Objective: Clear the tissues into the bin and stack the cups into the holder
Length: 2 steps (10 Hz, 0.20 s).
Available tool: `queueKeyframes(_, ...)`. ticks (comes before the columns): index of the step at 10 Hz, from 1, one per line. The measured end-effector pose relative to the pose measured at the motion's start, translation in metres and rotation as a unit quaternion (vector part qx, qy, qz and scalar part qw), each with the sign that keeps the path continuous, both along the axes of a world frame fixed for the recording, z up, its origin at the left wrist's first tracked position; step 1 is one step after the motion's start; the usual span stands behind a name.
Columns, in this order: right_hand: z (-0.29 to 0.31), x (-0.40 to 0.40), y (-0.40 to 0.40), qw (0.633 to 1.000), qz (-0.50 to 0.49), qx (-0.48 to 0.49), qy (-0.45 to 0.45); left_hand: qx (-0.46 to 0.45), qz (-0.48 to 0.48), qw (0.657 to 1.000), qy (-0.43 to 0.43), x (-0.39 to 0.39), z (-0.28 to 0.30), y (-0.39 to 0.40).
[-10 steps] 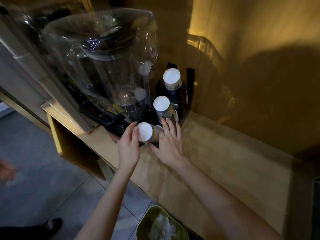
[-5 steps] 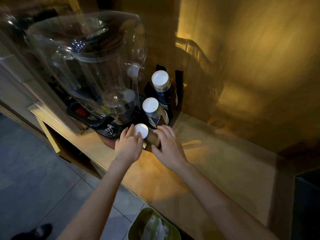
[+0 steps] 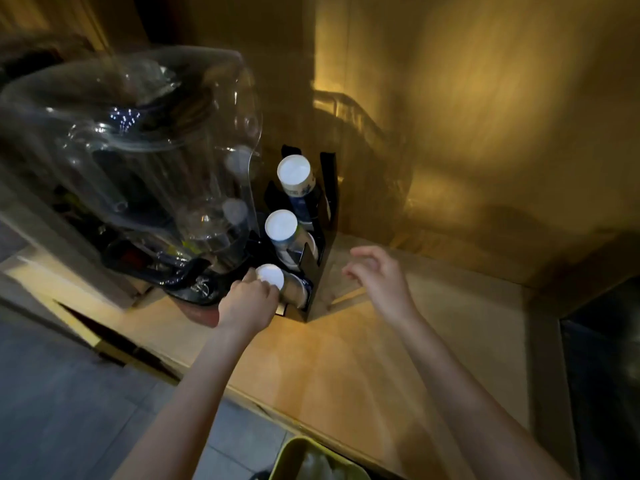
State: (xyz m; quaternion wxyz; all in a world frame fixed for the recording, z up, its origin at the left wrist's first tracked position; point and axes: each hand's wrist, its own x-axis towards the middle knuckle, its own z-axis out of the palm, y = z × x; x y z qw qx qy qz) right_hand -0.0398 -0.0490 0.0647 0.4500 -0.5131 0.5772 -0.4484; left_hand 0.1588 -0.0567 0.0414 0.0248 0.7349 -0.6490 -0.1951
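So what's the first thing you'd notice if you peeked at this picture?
Probably the big clear blender jug filling the left side, shiny and a bit blurry. Right beside it stands a black cup holder with three stacks of paper cups, their white round bottoms facing up like a row of dots; the left hand touches the nearest stack. The right hand hovers empty over the wooden counter, and a green bin peeks in below.

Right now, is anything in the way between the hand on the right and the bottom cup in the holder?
Nothing visible blocks it. The right hand hangs open over bare counter, beside the black holder. The holder's side wall faces it, but the bottom cup pokes out the front, where the left hand already touches it.
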Motion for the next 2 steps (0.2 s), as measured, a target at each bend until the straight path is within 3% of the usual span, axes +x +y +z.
queueKeyframes(1, 0.069, 0.003, 0.019, 0.988, -0.102, -0.076, -0.086, 0.026, -0.042, 0.998, -0.034, 0.011, 0.019, -0.014)
queueKeyframes(2, 0.143, 0.008, 0.064, 0.934, -0.162, -0.237, -0.213, -0.059, -0.111, 0.992, 0.026, 0.011, 0.057, -0.035)
